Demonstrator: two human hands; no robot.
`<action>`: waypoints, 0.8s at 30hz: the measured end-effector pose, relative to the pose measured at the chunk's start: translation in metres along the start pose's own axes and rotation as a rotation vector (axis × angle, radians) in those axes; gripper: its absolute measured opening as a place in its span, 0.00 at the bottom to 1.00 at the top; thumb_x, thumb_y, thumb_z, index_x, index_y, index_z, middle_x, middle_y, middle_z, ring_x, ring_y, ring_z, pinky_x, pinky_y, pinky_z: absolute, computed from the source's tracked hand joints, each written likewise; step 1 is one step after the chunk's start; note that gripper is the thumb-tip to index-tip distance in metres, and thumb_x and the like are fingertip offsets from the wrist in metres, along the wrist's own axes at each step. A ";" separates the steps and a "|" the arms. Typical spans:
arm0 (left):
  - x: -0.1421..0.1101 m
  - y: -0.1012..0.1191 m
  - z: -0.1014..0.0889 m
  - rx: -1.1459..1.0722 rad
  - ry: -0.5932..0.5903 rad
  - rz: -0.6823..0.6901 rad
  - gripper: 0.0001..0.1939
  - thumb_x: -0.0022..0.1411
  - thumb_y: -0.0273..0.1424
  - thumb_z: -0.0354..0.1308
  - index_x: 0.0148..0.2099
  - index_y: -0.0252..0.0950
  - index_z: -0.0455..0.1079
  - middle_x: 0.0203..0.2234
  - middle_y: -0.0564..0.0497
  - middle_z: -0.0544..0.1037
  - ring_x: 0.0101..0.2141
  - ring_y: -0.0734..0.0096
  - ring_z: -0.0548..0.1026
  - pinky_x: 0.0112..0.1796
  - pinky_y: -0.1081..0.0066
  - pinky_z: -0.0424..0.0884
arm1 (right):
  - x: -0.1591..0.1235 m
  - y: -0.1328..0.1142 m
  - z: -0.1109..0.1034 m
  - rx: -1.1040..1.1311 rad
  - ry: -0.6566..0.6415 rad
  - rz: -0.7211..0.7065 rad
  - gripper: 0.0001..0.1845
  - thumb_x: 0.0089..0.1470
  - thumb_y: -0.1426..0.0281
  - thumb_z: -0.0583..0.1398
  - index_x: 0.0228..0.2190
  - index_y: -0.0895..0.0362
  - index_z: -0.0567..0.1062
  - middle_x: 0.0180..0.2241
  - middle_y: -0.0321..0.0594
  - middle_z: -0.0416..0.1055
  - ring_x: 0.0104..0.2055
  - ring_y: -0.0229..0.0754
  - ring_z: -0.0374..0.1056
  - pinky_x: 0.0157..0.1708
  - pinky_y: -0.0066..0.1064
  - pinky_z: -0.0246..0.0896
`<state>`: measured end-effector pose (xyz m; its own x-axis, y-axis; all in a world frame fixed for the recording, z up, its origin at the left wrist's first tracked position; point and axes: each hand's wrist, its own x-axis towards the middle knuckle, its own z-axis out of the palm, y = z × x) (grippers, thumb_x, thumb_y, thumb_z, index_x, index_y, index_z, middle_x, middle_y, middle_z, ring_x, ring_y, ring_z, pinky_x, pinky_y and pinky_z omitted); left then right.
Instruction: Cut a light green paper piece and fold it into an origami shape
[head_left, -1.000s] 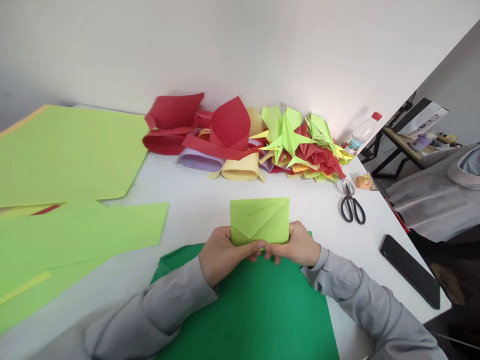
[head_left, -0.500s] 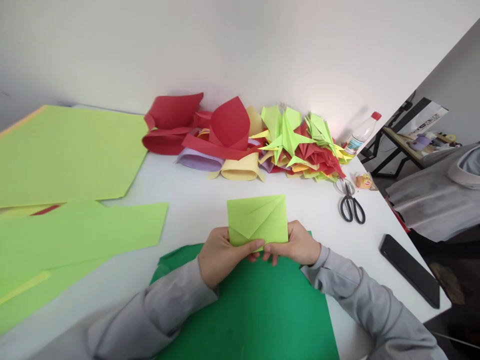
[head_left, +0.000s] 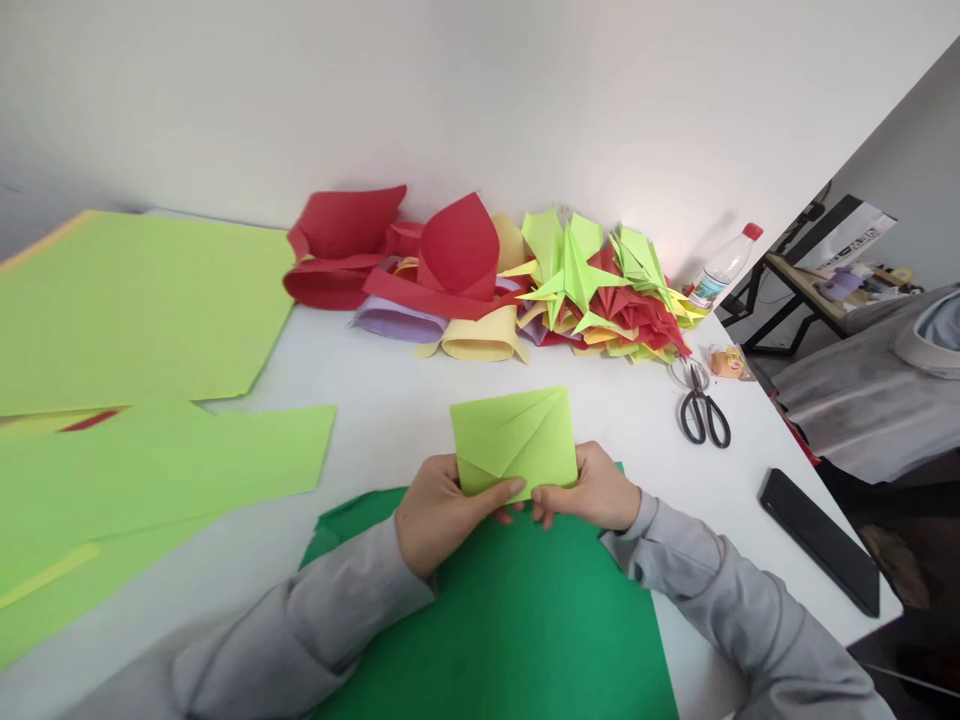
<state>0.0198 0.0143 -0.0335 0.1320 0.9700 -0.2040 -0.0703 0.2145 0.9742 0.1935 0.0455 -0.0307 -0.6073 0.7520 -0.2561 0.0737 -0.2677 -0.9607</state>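
Observation:
A folded lime-green paper point(head_left: 517, 435), roughly rectangular with creased triangular flaps on its near face, is held up between both hands. My left hand point(head_left: 450, 508) grips its lower left corner, thumb on the front and fingers behind. At the lower right, my right hand point(head_left: 592, 488) pinches it the same way. The fingers behind the paper are mostly hidden. Beneath the hands lies a large dark green sheet point(head_left: 517, 620) on the white table point(head_left: 375, 400).
Lime-green sheets point(head_left: 142, 310) cover the left side. Rolled red paper shapes point(head_left: 459, 250) and a heap of folded paper stars point(head_left: 574, 275) line the wall. To the right are scissors point(head_left: 703, 410), a bottle point(head_left: 726, 268), a small packaged snack point(head_left: 727, 362), a black phone point(head_left: 819, 540) and a person's sleeve point(head_left: 870, 390).
The folded paper has tilted slightly, its top edge shifting a little left. My thumbs are slightly farther apart; both hands keep their grip.

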 end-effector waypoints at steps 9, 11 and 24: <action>0.001 -0.001 -0.001 -0.071 -0.057 -0.018 0.07 0.40 0.33 0.69 0.22 0.34 0.77 0.17 0.52 0.79 0.19 0.71 0.73 0.20 0.75 0.72 | -0.001 -0.003 -0.005 -0.002 -0.055 0.000 0.18 0.38 0.58 0.69 0.21 0.62 0.76 0.20 0.36 0.73 0.17 0.33 0.67 0.14 0.21 0.55; 0.001 -0.003 -0.003 -0.099 -0.079 -0.038 0.08 0.41 0.34 0.69 0.22 0.34 0.77 0.17 0.52 0.79 0.19 0.70 0.74 0.20 0.74 0.72 | -0.001 -0.002 -0.006 -0.009 -0.055 0.011 0.19 0.39 0.58 0.68 0.22 0.63 0.77 0.20 0.37 0.73 0.17 0.33 0.67 0.14 0.21 0.55; 0.001 -0.002 -0.002 -0.002 -0.056 -0.016 0.13 0.45 0.40 0.66 0.23 0.33 0.76 0.15 0.51 0.78 0.17 0.69 0.74 0.19 0.73 0.73 | 0.000 0.003 -0.005 -0.034 0.031 -0.006 0.20 0.39 0.56 0.68 0.23 0.62 0.76 0.18 0.36 0.72 0.17 0.33 0.67 0.16 0.22 0.58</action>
<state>0.0182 0.0153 -0.0355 0.1880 0.9586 -0.2139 -0.0696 0.2302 0.9706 0.1981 0.0478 -0.0342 -0.5827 0.7723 -0.2530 0.0972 -0.2428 -0.9652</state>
